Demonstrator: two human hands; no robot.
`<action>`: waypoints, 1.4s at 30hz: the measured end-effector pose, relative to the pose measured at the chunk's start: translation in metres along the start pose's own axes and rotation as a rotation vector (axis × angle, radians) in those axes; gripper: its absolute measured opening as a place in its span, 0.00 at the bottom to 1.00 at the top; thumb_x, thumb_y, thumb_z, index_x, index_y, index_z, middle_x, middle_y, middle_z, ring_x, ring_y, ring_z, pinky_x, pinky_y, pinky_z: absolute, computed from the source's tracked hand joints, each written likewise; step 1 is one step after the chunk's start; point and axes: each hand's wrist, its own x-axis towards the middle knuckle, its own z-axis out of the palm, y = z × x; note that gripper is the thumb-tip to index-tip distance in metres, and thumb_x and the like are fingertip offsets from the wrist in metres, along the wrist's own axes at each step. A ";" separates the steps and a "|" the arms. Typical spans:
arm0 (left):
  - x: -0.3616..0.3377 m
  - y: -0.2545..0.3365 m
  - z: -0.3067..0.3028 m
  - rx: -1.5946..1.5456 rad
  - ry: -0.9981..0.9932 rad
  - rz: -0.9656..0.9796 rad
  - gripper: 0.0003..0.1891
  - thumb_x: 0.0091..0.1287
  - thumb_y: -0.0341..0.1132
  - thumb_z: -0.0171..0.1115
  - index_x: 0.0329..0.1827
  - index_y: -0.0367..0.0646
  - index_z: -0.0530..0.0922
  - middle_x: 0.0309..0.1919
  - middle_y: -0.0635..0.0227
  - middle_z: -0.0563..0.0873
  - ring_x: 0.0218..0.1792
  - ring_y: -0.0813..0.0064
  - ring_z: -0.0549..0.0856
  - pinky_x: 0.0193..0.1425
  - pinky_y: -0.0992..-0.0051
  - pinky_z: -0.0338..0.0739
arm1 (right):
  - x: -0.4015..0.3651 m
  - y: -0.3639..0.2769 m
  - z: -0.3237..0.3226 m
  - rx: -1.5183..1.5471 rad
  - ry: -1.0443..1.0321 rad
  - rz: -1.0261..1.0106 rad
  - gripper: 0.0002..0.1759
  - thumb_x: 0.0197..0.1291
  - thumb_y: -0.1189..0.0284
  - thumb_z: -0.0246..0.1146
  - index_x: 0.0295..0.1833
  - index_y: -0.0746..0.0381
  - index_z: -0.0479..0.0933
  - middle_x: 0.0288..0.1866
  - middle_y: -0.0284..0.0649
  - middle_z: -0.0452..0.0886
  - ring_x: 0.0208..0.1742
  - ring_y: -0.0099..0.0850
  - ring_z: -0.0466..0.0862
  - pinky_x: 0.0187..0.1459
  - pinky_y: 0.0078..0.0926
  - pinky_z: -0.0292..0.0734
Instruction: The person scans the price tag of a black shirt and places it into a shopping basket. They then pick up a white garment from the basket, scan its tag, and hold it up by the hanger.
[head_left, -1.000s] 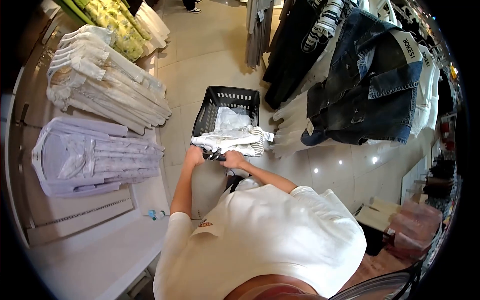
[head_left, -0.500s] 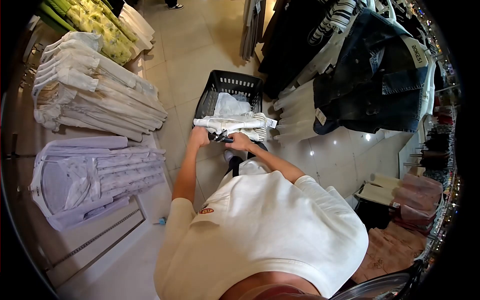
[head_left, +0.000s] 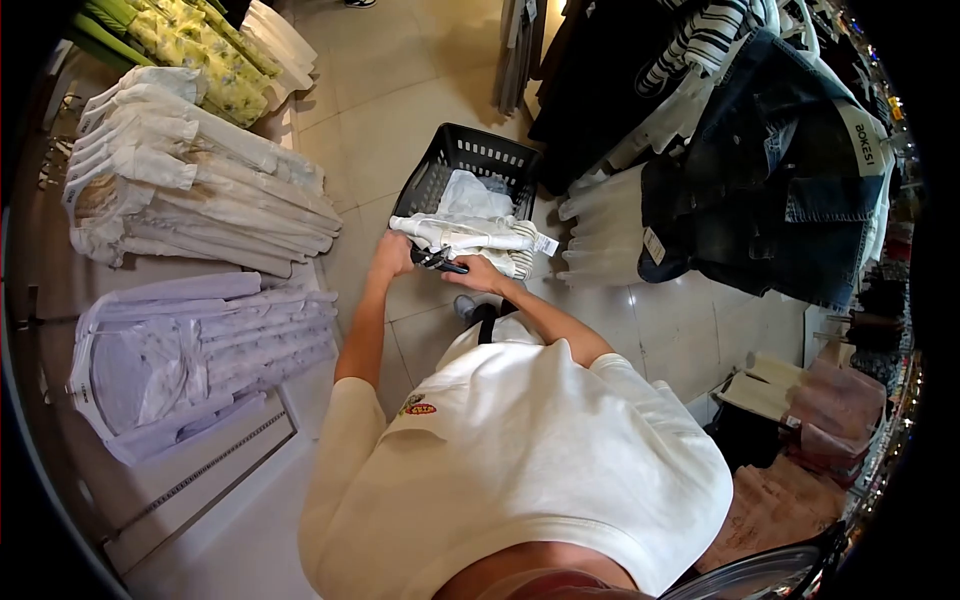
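A black plastic shopping basket with slotted walls is in front of me, slightly tilted in view. White folded clothes, some striped, lie across its near end, and a price tag sticks out at their right. Further in lies a pale, crumpled bundle, perhaps in clear plastic. My left hand is closed around the left end of the black handle. My right hand is wrapped around the right end of that handle. A dark clip-like part sits between them.
White dresses and a lilac floral dress hang at left, with yellow floral clothes beyond. At right, a denim garment and white skirts hang beside the tiled aisle. Pink clothes hang at lower right.
The basket has turned somewhat, its far end swinging right in view. The racks have shifted slightly, and the denim garment looks nearer. Both hands keep their hold on the handle.
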 end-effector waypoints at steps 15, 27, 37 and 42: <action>-0.051 0.057 -0.022 -0.357 0.402 -0.224 0.28 0.47 0.22 0.63 0.56 0.42 0.73 0.58 0.51 0.74 0.60 0.49 0.73 0.64 0.62 0.68 | 0.040 0.055 -0.071 -0.216 0.183 -0.252 0.22 0.49 0.64 0.66 0.49 0.63 0.77 0.45 0.47 0.80 0.50 0.40 0.78 0.52 0.37 0.72; -0.066 0.055 -0.008 -0.308 0.341 -0.296 0.35 0.52 0.20 0.58 0.68 0.47 0.67 0.67 0.50 0.67 0.67 0.53 0.69 0.68 0.65 0.65 | 0.077 0.072 -0.046 -0.481 -0.187 0.067 0.30 0.50 0.57 0.67 0.60 0.53 0.74 0.51 0.47 0.82 0.55 0.46 0.79 0.56 0.47 0.72; -0.065 0.053 0.000 -0.364 0.388 -0.301 0.38 0.49 0.17 0.58 0.68 0.52 0.69 0.68 0.54 0.67 0.65 0.53 0.70 0.66 0.67 0.68 | 0.079 0.093 -0.046 -0.187 -0.062 -0.038 0.23 0.49 0.68 0.72 0.53 0.58 0.80 0.41 0.46 0.85 0.42 0.38 0.84 0.46 0.33 0.76; -0.062 0.056 -0.008 -0.392 0.349 -0.357 0.37 0.47 0.16 0.55 0.65 0.51 0.71 0.67 0.53 0.68 0.63 0.52 0.72 0.64 0.65 0.69 | 0.072 0.094 -0.064 -0.179 -0.073 -0.105 0.23 0.49 0.70 0.71 0.54 0.61 0.79 0.42 0.46 0.85 0.44 0.37 0.84 0.47 0.33 0.75</action>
